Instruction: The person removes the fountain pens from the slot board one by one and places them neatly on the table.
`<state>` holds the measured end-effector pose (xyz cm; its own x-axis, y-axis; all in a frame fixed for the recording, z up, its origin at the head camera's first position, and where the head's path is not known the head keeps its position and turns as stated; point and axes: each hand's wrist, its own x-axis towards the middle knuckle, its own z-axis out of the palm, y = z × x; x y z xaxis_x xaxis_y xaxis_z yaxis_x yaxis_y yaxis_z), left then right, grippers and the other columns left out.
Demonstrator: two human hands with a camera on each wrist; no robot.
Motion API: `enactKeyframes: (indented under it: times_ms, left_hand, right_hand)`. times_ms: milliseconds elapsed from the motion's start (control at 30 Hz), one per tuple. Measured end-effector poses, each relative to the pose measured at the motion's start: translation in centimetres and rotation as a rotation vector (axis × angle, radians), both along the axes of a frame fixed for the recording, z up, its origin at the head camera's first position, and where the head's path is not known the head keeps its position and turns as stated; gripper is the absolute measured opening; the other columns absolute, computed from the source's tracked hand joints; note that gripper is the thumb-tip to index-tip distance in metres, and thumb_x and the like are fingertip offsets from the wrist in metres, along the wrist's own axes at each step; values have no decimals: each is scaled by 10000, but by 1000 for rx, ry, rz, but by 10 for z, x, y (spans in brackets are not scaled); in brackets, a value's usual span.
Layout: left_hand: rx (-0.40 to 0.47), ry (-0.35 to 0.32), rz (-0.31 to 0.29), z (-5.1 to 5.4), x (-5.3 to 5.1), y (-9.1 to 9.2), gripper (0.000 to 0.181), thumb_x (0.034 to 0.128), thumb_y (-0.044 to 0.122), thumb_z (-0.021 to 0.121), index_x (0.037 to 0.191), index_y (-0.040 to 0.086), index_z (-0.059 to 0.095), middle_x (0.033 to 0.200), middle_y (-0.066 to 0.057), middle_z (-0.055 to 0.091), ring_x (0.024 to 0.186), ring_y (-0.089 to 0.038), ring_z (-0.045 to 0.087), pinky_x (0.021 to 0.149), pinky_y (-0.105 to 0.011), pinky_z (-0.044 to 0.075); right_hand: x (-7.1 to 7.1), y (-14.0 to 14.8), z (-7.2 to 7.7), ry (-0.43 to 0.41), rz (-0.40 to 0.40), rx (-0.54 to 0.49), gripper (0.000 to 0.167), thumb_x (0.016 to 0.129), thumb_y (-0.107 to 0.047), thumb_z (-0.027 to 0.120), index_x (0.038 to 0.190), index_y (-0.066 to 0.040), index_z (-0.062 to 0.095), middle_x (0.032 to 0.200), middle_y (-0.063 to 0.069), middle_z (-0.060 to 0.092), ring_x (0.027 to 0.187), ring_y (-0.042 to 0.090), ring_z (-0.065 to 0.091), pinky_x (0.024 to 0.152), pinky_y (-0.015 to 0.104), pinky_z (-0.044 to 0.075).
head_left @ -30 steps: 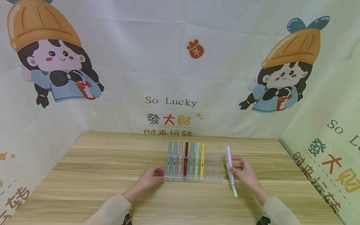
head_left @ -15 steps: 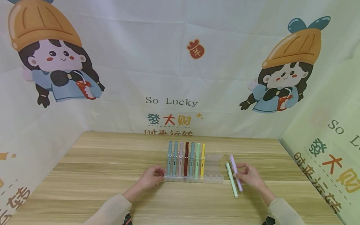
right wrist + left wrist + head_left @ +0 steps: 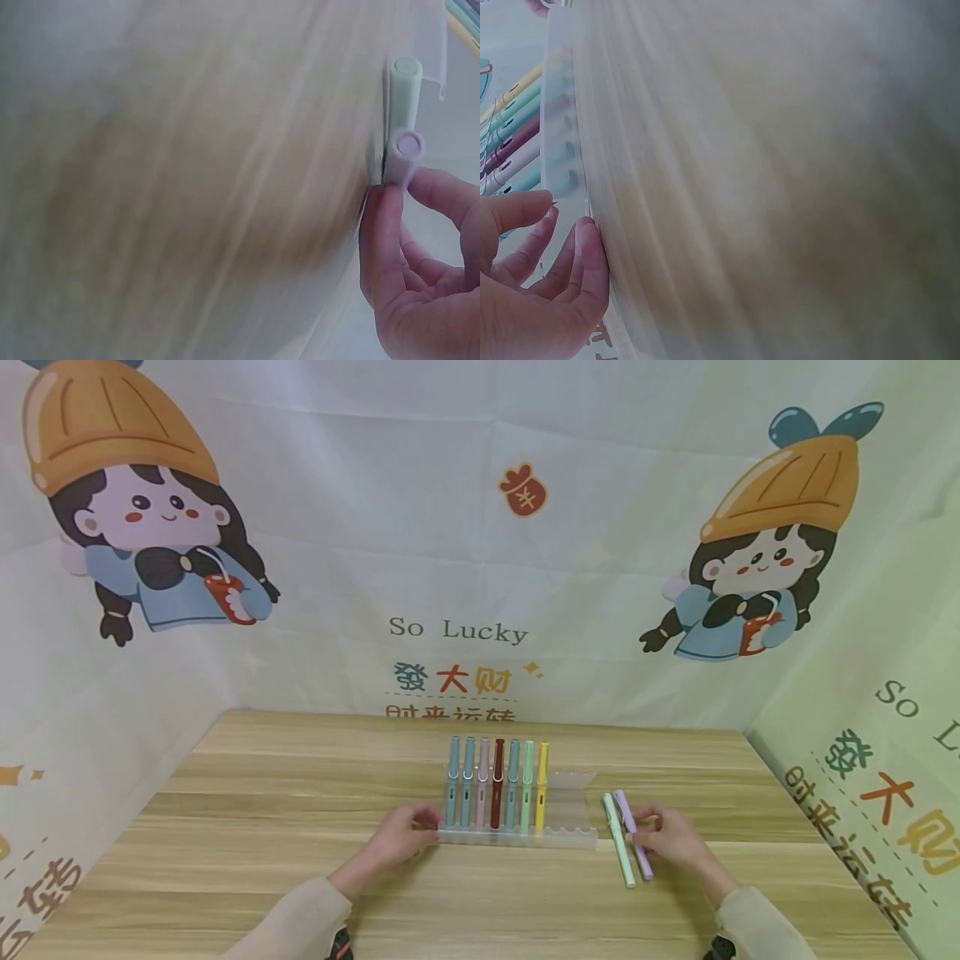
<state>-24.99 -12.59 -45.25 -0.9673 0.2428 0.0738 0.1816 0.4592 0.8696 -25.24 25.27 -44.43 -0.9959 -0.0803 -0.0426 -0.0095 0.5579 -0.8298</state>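
Note:
A clear pen rack (image 3: pixel 570 837) holds a row of several capped pens in blue, pink, dark red, green and yellow. My left hand (image 3: pixel 405 833) holds the rack's left end, thumb and fingertips at its corner in the left wrist view. To the right of the rack, a pale green pen (image 3: pixel 618 843) lies on the table. Beside it lies a light purple pen (image 3: pixel 642 860), slanted the same way and close against it. My right hand (image 3: pixel 671 842) pinches this purple pen between thumb and fingers, seen from its end in the right wrist view.
The rack's right part has bare notches (image 3: pixel 573 831). A wooden table (image 3: pixel 300 777) spans the view, with a printed cloth (image 3: pixel 337 527) hanging behind and along both sides.
The purple pen, first held across the green one, has come down to its right and slid nearer me with my right hand. My left hand stays at the rack.

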Motion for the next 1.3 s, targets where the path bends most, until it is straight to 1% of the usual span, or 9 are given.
enactKeyframes:
  times_ms: [167,267,567,667,867,967,1100,1233,1300]
  left_hand:
    - [2,1,6,0,0,0,137,774,-41,591,910,-33,573,822,-77,553,705,-174,515,512,-302,453]
    - [4,2,7,1,0,0,137,774,-43,588,910,-35,572,823,-79,553,706,-175,515,509,-297,452]
    - [7,-6,9,1,0,0,137,774,-38,587,911,-37,571,823,-77,554,699,-169,513,505,-291,449]
    - [13,-7,9,0,0,0,135,771,-42,587,905,-36,571,818,-75,551,691,-166,509,505,-296,448]
    - [14,5,0,0,0,0,133,767,-46,587,898,-39,568,810,-73,549,689,-167,509,500,-297,447]
    - [11,5,2,-1,0,0,134,767,-45,588,899,-38,568,808,-67,548,687,-165,508,503,-303,450]
    - [9,3,6,-1,-1,0,134,767,-44,591,900,-36,570,806,-61,547,687,-164,506,508,-313,454]
    - [10,9,5,-2,-1,0,134,764,-46,594,895,-36,570,806,-64,549,687,-165,509,505,-306,453]
    - [9,14,2,-2,-1,0,134,762,-47,596,894,-38,570,806,-66,551,684,-165,511,501,-300,452]
  right_hand:
    - [-1,1,-1,-16,4,-3,334,725,36,627,1018,121,492,702,104,515,584,189,557,535,318,502]
    - [-2,0,-3,-25,-7,2,305,747,20,602,1020,110,499,701,105,510,580,188,553,527,315,500]
    - [0,-1,-4,-13,-11,21,250,780,11,580,1004,104,517,674,102,501,554,184,542,501,310,497]
    - [1,-1,-4,-20,-4,22,255,785,8,572,1010,109,508,684,105,507,561,188,545,505,314,497]
    - [1,0,0,-34,-25,6,277,800,-17,538,1040,115,497,723,114,528,592,196,553,531,320,498]
    - [-1,-1,4,-11,-31,7,292,821,-45,524,1061,118,491,737,115,526,615,198,557,552,318,496]
    - [-4,-6,11,60,-33,15,301,837,-61,522,1080,115,495,758,122,536,624,208,559,557,313,491]
    - [-6,-16,17,118,-43,2,282,846,-62,537,1077,98,514,799,139,552,622,213,573,556,302,499]
    - [-6,-22,19,132,-47,-14,279,845,-58,543,1080,91,518,813,139,553,626,220,581,565,300,504]
